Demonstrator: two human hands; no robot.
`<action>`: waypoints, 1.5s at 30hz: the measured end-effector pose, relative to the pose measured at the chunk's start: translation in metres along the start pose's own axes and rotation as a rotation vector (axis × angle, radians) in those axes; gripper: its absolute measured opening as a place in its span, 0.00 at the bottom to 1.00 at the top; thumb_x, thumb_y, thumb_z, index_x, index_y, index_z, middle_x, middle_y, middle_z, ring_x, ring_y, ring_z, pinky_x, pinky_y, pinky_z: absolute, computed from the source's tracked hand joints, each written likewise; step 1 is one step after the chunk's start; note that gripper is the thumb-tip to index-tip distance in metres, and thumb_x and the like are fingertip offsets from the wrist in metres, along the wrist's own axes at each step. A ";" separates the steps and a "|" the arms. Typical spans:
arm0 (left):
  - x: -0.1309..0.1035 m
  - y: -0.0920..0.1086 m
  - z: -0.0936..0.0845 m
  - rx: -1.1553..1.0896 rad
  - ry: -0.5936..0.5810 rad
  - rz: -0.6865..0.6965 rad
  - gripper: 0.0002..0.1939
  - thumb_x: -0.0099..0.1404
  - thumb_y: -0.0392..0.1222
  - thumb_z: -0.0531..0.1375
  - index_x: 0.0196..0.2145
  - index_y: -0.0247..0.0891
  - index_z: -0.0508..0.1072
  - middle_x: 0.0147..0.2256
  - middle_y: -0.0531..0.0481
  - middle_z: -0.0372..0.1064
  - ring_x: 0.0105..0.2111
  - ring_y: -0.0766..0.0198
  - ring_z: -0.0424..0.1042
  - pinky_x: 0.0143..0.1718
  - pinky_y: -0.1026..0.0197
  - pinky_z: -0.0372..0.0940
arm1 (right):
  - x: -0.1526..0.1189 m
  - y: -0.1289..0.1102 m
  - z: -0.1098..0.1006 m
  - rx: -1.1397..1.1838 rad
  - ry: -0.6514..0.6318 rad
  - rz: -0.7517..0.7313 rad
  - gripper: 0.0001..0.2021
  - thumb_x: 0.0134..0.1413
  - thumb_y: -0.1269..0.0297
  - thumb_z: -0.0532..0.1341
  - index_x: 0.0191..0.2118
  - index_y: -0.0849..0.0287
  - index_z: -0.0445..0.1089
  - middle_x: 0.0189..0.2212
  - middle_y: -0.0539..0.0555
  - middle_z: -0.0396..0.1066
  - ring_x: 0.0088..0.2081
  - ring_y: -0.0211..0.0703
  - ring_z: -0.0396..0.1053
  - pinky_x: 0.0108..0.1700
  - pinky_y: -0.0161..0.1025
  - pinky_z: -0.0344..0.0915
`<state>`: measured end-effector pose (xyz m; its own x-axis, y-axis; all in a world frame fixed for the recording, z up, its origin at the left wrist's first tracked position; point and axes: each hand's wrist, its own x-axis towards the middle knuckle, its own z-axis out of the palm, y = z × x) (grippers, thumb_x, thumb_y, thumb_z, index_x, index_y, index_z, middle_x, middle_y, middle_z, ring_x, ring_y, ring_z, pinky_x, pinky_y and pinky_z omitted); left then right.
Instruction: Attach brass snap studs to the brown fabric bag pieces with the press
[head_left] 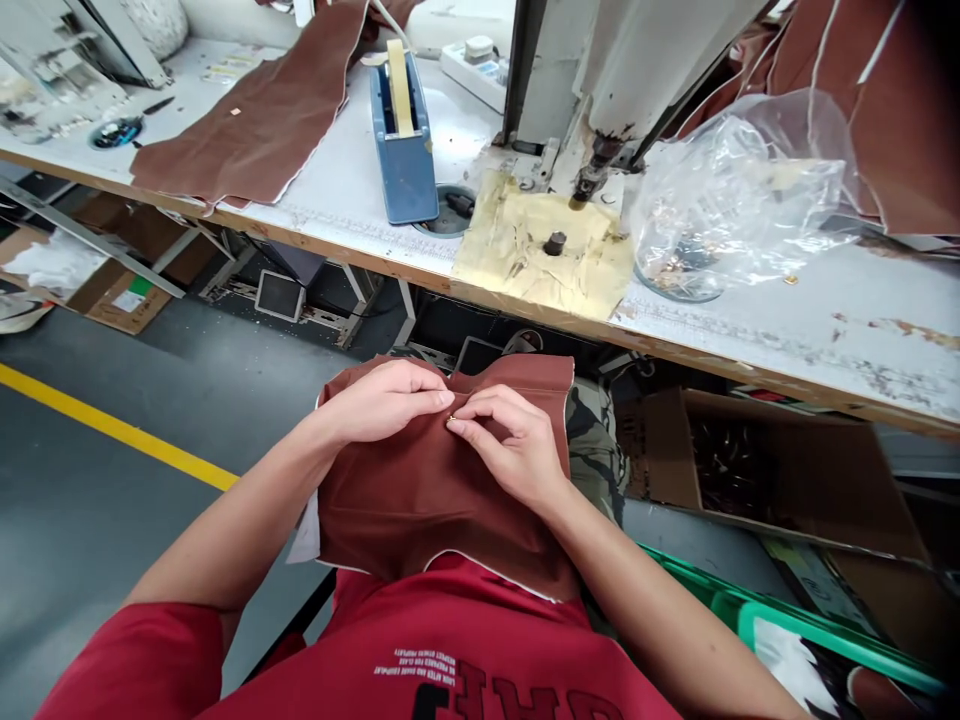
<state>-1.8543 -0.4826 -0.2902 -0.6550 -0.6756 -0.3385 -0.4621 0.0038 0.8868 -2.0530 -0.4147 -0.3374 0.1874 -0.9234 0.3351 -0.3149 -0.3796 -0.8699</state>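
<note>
A brown leather-like sheet (420,500) with pale edges lies across my lap. My left hand (386,400) has its thumb and fingers pressed together on a fold of the sheet near its upper middle. Just to the right, my right hand (514,440) pinches a small gold-coloured metal piece (451,420) between thumb and fingertips, against the sheet. Most of that metal piece is hidden by the fingers, so its exact kind does not show. The two hands nearly touch at the fingertips.
Ahead stands a worktable (900,330) with a press machine (600,160) over a yellow taped pad (517,240). A blue tape dispenser (409,180), another brown sheet (255,120) and a clear plastic bag (750,190) lie on it. A cardboard box (825,480) is below right.
</note>
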 end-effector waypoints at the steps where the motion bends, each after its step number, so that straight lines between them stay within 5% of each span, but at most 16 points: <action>1: -0.002 0.003 0.000 0.047 0.011 0.015 0.19 0.70 0.50 0.54 0.25 0.35 0.66 0.24 0.56 0.55 0.26 0.70 0.55 0.26 0.65 0.51 | -0.001 -0.001 0.000 0.006 0.007 0.005 0.01 0.61 0.65 0.65 0.37 0.54 0.75 0.35 0.52 0.75 0.39 0.43 0.72 0.44 0.43 0.70; 6: -0.009 0.014 0.003 0.264 0.053 0.080 0.21 0.71 0.49 0.53 0.24 0.35 0.68 0.23 0.56 0.57 0.26 0.69 0.56 0.26 0.64 0.49 | -0.003 -0.005 0.002 -0.007 0.030 0.004 0.01 0.59 0.65 0.66 0.37 0.54 0.74 0.34 0.51 0.74 0.38 0.42 0.71 0.42 0.42 0.69; 12: -0.013 0.019 0.004 0.454 0.072 0.199 0.15 0.68 0.50 0.57 0.31 0.37 0.76 0.26 0.53 0.71 0.28 0.66 0.66 0.32 0.63 0.56 | -0.003 -0.009 0.001 -0.126 0.082 -0.034 0.04 0.58 0.67 0.65 0.35 0.54 0.70 0.34 0.52 0.71 0.38 0.45 0.68 0.43 0.46 0.68; 21: -0.018 0.018 0.000 0.334 0.009 0.190 0.18 0.71 0.48 0.54 0.32 0.35 0.77 0.27 0.52 0.71 0.29 0.66 0.66 0.32 0.64 0.58 | -0.013 -0.011 0.001 -0.259 0.060 -0.187 0.06 0.59 0.69 0.64 0.41 0.52 0.70 0.39 0.54 0.73 0.41 0.47 0.68 0.44 0.48 0.68; 31: -0.021 0.023 0.000 0.326 -0.007 0.162 0.21 0.72 0.48 0.53 0.25 0.34 0.72 0.23 0.56 0.61 0.26 0.70 0.59 0.30 0.65 0.54 | -0.014 -0.017 0.000 -0.205 0.075 -0.152 0.05 0.59 0.69 0.65 0.38 0.53 0.70 0.36 0.53 0.73 0.39 0.45 0.68 0.42 0.47 0.69; 38: -0.023 0.021 0.003 0.483 0.050 0.271 0.14 0.70 0.47 0.58 0.32 0.37 0.78 0.29 0.52 0.74 0.30 0.65 0.68 0.36 0.62 0.59 | -0.013 -0.016 0.000 -0.218 0.101 -0.146 0.07 0.59 0.68 0.65 0.42 0.52 0.69 0.41 0.55 0.73 0.45 0.50 0.70 0.46 0.50 0.68; 42: -0.034 0.028 0.010 0.619 0.037 0.378 0.12 0.72 0.43 0.56 0.36 0.38 0.77 0.32 0.51 0.76 0.33 0.64 0.70 0.39 0.60 0.60 | -0.007 -0.012 -0.016 -0.198 -0.075 -0.224 0.22 0.59 0.60 0.66 0.57 0.52 0.63 0.55 0.58 0.70 0.58 0.55 0.66 0.59 0.57 0.63; 45: -0.045 0.033 0.021 0.868 0.124 0.491 0.11 0.72 0.37 0.54 0.40 0.38 0.77 0.33 0.49 0.76 0.33 0.62 0.70 0.39 0.57 0.59 | -0.008 -0.010 -0.026 -0.238 -0.217 -0.268 0.15 0.61 0.61 0.64 0.52 0.53 0.68 0.42 0.53 0.76 0.44 0.48 0.72 0.48 0.49 0.67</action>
<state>-1.8529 -0.4371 -0.2523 -0.8458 -0.5272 0.0821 -0.4665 0.8053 0.3660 -2.0761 -0.4050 -0.3223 0.4759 -0.7663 0.4316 -0.4301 -0.6309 -0.6458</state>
